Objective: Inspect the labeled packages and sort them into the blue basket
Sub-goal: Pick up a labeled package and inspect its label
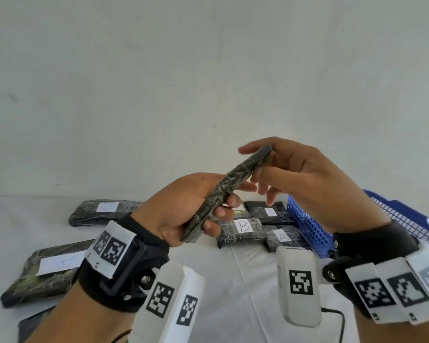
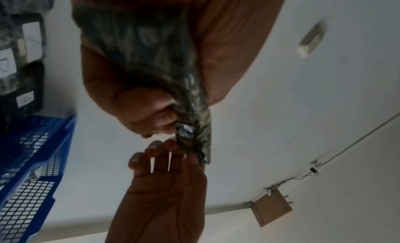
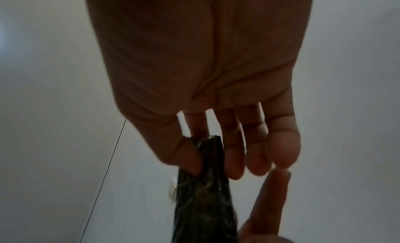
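Package: your wrapped package [image 1: 229, 188] sits edge-on at frame centre.
Left hand [image 1: 183, 206]: fingers curled round its lower end.
Right hand [image 1: 305, 179]: thumb and forefinger pinch the top.
Risk: slick wrap could slip short of the blue basket [image 1: 307, 226], lower right.

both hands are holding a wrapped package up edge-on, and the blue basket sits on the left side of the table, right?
Not quite: the blue basket sits on the right side of the table, as the head view shows. The left hand and right hand do hold the wrapped package edge-on.
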